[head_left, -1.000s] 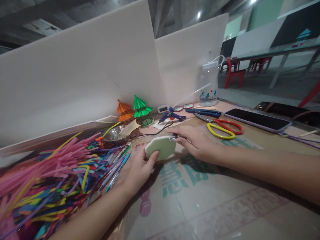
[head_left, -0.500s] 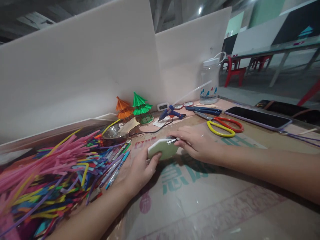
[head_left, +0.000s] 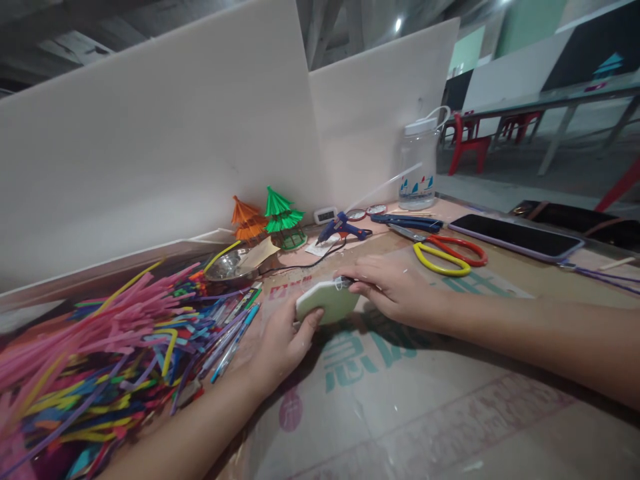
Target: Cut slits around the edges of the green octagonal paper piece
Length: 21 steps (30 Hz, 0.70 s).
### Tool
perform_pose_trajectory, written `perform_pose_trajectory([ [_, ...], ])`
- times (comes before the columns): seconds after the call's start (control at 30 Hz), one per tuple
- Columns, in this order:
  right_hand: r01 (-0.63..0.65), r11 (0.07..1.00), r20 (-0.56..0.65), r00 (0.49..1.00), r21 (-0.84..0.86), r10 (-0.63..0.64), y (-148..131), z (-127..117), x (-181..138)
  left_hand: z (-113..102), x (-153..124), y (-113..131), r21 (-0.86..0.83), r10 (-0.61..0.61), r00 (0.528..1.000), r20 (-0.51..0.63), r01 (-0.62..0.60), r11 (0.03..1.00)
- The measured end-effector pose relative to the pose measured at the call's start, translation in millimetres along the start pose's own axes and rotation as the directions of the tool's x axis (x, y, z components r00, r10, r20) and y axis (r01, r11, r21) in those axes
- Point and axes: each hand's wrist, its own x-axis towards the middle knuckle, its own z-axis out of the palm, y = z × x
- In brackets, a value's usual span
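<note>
My left hand point(head_left: 286, 339) grips a flat, pale green, many-sided board point(head_left: 327, 303) with a white edge. Its thumb lies across the green face, and the board is tilted up above the table. At the board's upper right corner my right hand point(head_left: 384, 285) is closed in a pinch on a small dark object point(head_left: 343, 281). Thin whitish bits show beside that object, and its kind is too small to make out. Past the hands lies a blue glue gun point(head_left: 341, 228) with a white glue stick.
Pink and multicoloured pipe cleaners point(head_left: 115, 333) pile up at left beside pens point(head_left: 235, 343). Farther back stand a metal bowl point(head_left: 227, 267) and orange point(head_left: 247, 217) and green point(head_left: 283, 217) pagoda models. Scissors point(head_left: 443, 257), a phone point(head_left: 515, 235) and a bottle point(head_left: 418, 163) lie or stand at right.
The board's face has turned slightly more toward me. Both hands keep nearly the same place and grip.
</note>
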Motion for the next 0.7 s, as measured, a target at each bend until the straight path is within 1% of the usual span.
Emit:
perform_pose_trajectory([
  [0.17, -0.011, 0.999, 0.007, 1.0, 0.039, 0.01, 0.6, -0.7, 0.0, 2.0, -0.2, -1.9, -0.015, 0.001, 1.0, -0.003, -0.001, 1.0],
  [0.3, -0.066, 0.996, -0.01, 0.998, 0.061, 0.067, 4.4, 1.7, -1.2, 5.3, 0.8, -8.8, -0.033, -0.023, 1.0, -0.016, 0.022, 0.999],
  [0.37, -0.08, 0.995, -0.007, 0.997, 0.055, 0.081, 6.2, 3.2, -2.0, 6.1, 1.6, -11.1, -0.015, -0.032, 0.999, -0.037, 0.031, 0.999],
  [0.47, -0.042, 0.998, -0.027, 0.999, 0.04, 0.043, 5.4, 4.5, -2.7, 5.3, 2.3, -8.5, 0.018, -0.01, 0.999, -0.049, 0.01, 1.0],
  [0.57, 0.01, 1.0, -0.047, 0.999, 0.024, -0.009, -0.2, 4.0, -2.4, 2.2, 1.5, 0.1, 0.039, 0.035, 0.999, -0.009, -0.035, 0.999],
  [0.7, 0.031, 0.999, -0.052, 0.998, -0.013, -0.032, -7.6, 1.5, 0.0, -1.8, -0.3, 8.9, 0.092, 0.068, 0.997, 0.028, -0.071, 0.993],
])
